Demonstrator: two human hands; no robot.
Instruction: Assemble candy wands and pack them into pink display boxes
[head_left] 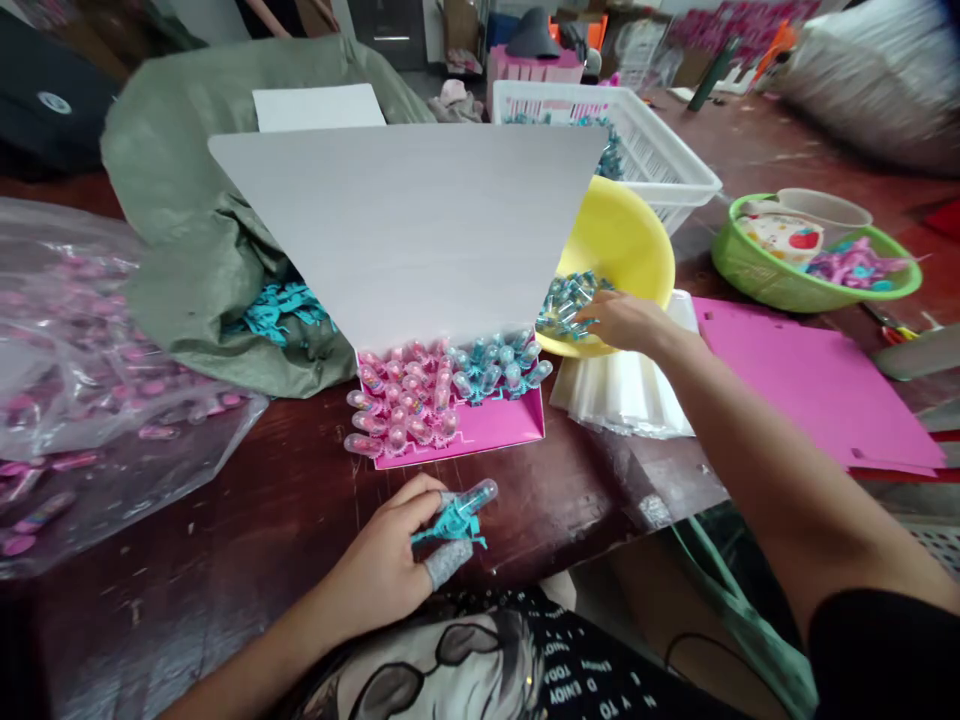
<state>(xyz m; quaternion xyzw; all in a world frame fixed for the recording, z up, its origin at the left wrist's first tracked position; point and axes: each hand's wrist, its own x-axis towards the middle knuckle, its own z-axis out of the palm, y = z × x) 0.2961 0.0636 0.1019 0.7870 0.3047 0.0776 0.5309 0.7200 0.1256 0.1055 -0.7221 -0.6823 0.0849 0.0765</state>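
Note:
My left hand [397,550], with grey tape on its thumb and a finger, is closed on a teal toy with a clear capsule tube [474,498], low over the table's front. Reaching into a tilted yellow bowl [626,235], my right hand [630,322] touches small clear and teal capsule tubes [566,300]; its fingertips are partly hidden among them. Between the hands stands a pink display box [487,428] with a raised white lid [420,220]. Pink capsule toys [409,395] fill its left side, and teal capsule toys [499,362] stand at its back right.
A grey-green sack [172,270] holding teal pieces [277,310] and a plastic bag of pink toys [97,370] lie left. To the right are clear plastic sleeves [626,395], pink sheets [810,380] and a green basket [780,270]. A white crate [675,180] stands behind the bowl.

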